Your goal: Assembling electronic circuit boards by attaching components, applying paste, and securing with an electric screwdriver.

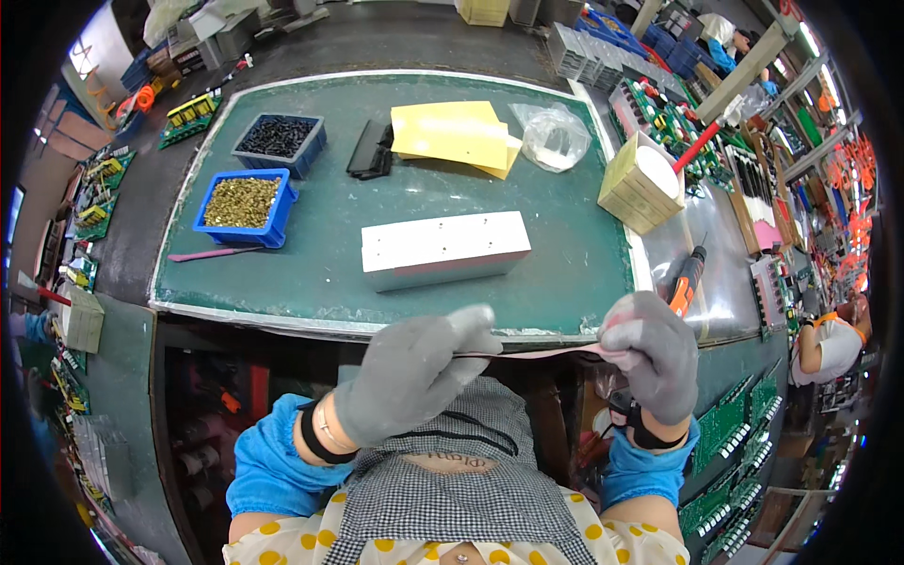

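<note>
A thin pinkish strip (551, 355), dark toward its left end, stretches between my hands in front of the table's near edge. My left hand (405, 372), in a grey glove, pinches its left end between thumb and fingers. At the other end my right hand (652, 350), gloved the same way, has its fingers curled closed on the strip. The strip shows almost edge-on, so its kind is unclear. Just beyond my hands lies a long white metal box (446, 241) with small holes in its top face; neither hand touches it.
On the green mat (330, 212) stand a blue bin of brass-coloured parts (240, 202), a bin of black parts (279, 136), yellow sheets (447, 134), black pieces (372, 151) and a clear bag (554, 139). A carton (637, 193) and an orange-and-black screwdriver (690, 278) sit right.
</note>
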The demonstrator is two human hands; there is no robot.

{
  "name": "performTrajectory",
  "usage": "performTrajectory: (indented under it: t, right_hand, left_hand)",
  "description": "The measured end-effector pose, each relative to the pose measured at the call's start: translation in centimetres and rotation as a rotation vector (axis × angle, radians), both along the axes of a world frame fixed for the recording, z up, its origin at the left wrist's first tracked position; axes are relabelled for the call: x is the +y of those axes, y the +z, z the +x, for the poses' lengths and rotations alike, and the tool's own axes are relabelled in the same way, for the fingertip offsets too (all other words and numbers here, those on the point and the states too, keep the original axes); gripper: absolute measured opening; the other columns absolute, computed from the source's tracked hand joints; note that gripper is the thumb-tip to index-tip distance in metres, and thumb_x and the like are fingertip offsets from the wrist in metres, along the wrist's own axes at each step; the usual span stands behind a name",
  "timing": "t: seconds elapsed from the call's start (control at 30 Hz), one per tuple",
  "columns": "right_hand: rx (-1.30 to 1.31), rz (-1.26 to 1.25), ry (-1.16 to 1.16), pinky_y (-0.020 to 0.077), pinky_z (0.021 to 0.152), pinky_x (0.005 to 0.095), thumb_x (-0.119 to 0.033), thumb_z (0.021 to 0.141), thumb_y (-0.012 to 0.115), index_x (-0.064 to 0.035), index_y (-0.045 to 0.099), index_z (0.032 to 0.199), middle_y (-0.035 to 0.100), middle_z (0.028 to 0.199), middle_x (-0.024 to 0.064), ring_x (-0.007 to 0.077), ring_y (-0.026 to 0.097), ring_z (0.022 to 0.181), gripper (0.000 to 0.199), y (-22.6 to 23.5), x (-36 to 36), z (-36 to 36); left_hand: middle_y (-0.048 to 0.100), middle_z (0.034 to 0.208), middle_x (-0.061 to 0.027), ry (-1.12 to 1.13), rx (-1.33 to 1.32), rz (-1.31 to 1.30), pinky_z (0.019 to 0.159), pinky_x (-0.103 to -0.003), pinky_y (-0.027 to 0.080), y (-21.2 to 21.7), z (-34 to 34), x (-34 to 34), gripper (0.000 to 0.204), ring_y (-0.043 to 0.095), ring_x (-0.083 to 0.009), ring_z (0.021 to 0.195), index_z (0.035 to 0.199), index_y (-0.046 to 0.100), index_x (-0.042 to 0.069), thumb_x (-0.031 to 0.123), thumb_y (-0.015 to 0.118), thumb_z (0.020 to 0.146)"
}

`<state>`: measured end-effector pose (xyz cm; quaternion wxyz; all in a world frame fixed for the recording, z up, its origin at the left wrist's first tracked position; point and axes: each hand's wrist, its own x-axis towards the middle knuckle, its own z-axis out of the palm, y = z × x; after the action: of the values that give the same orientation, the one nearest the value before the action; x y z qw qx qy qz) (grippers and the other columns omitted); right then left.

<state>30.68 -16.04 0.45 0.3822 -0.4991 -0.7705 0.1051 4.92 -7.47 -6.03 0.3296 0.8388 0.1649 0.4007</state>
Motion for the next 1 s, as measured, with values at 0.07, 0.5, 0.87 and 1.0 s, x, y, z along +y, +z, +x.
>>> performTrajectory:
  t: [0.07, 0.5, 0.87, 1.0]
  right_hand:
    - [-0.002, -0.032, 0.022, 0.0495, 0.066, 0.0371, -0.009, 0.079, 0.071, -0.0029, 0.064, 0.089, 0.062, 0.081, 0.0103, 0.0295, 0.062, 0.075, 0.013, 0.8, 1.6, 0.1]
    - [-0.156, -0.274, 0.137, 0.05, 0.073, 0.039, -0.011, 0.083, 0.067, -0.0039, 0.067, 0.096, 0.066, 0.085, 0.0167, 0.0344, 0.065, 0.081, 0.014, -0.3, 17.4, 0.8]
    - [-0.407, -0.697, 0.298, 0.0488, 0.083, 0.0384, -0.011, 0.087, 0.064, -0.0074, 0.067, 0.102, 0.069, 0.095, 0.0135, 0.0289, 0.065, 0.093, 0.017, -2.1, 20.6, 2.2]
    - [-0.395, -0.644, 0.349, 0.0492, 0.082, 0.0383, -0.011, 0.087, 0.064, -0.0076, 0.068, 0.102, 0.069, 0.094, 0.0128, 0.0292, 0.065, 0.093, 0.016, -2.7, 20.8, 2.4]
  left_hand:
    - [0.071, 0.088, -0.0106, 0.127, 0.036, -0.018, 0.065, -0.035, 0.054, 2.2, -0.8, 0.4, 0.046, 0.07, -0.0272, 0.076, 0.119, 0.058, 0.003, -0.004, 0.072, 0.076]
    - [0.067, 0.088, -0.0155, 0.175, 0.596, -0.015, 0.076, -0.036, 0.05, 6.8, -1.7, 13.6, 0.017, 0.065, -0.0294, 0.082, 0.098, 0.069, 0.002, 0.007, 0.066, 0.082]
    - [0.068, 0.096, -0.0144, 0.013, 0.991, -0.089, 0.086, -0.037, 0.051, 5.4, 0.2, 17.0, 0.021, 0.066, -0.031, 0.095, 0.104, 0.071, 0.007, 0.013, 0.063, 0.086]
    - [0.068, 0.097, -0.0139, -0.048, 1.019, -0.122, 0.086, -0.037, 0.051, 5.4, 0.3, 17.0, 0.022, 0.066, -0.0309, 0.095, 0.106, 0.071, 0.008, 0.015, 0.063, 0.086]
